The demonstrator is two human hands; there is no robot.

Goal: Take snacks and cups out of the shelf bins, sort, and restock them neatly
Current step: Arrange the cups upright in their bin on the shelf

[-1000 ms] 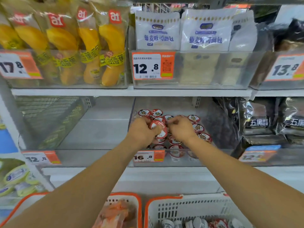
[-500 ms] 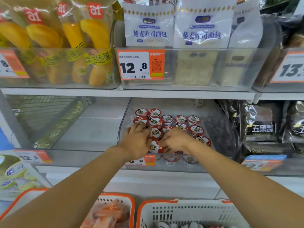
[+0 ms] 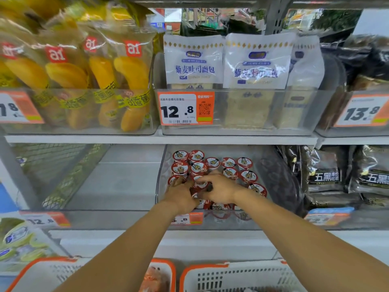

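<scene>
Both hands have slid toward the bin's front: the left hand (image 3: 179, 193) and right hand (image 3: 219, 189) now grasp front-row cups (image 3: 200, 184), so tidying continues.

Orange price tag reading 12.8 (image 3: 186, 109), white shelf board (image 3: 126, 139), grey upright post (image 3: 277, 15)

Two hands, left (image 3: 179, 194) and right (image 3: 219, 189), in the cup bin (image 3: 280, 182). About a dozen red-lidded cups (image 3: 244, 162) visible; more hidden beneath hands. Four banana-cake packs (image 3: 130, 81) fully visible, a fifth cropped. Three white bread bags (image 3: 193, 62). Two white baskets (image 3: 237, 277). Five price tags (image 3: 185, 108).
</scene>
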